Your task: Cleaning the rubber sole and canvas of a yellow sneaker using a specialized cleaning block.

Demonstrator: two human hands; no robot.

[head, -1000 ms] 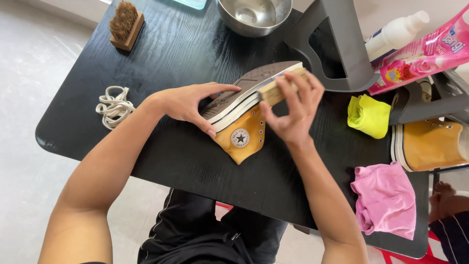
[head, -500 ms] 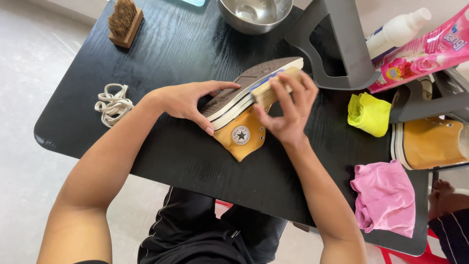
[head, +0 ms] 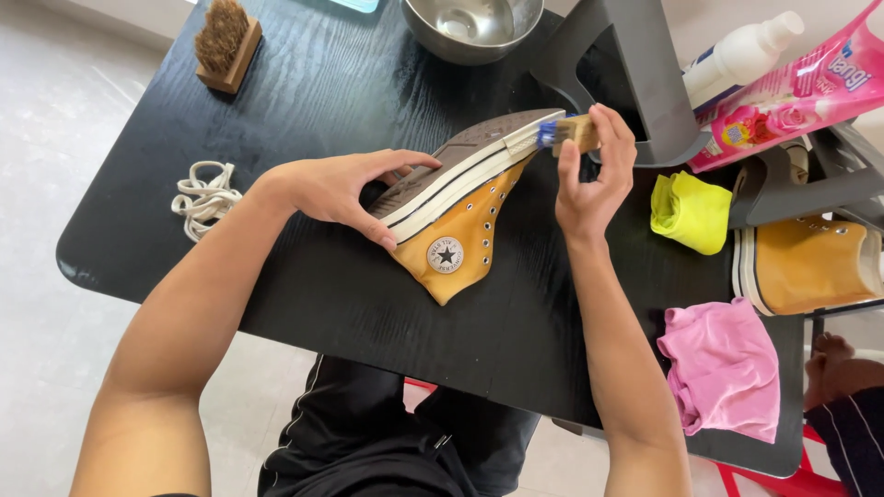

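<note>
My right hand (head: 589, 179): pinches small brush (head: 573, 133), now moved up to the shoe (head: 456, 216) toe's white edge. My left hand (head: 336, 189): clamps the heel, sole up, on the table (head: 304, 101). Scrubbing has advanced toeward. Nearby: yellow cloth (head: 691, 212).

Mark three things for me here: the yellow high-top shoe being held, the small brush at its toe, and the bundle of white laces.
yellow high-top shoe (head: 458, 241), head view, on the canvas side by the round patch.
small brush (head: 573, 132), head view, on its wooden handle.
white laces (head: 203, 196), head view, middle of the bundle.
</note>
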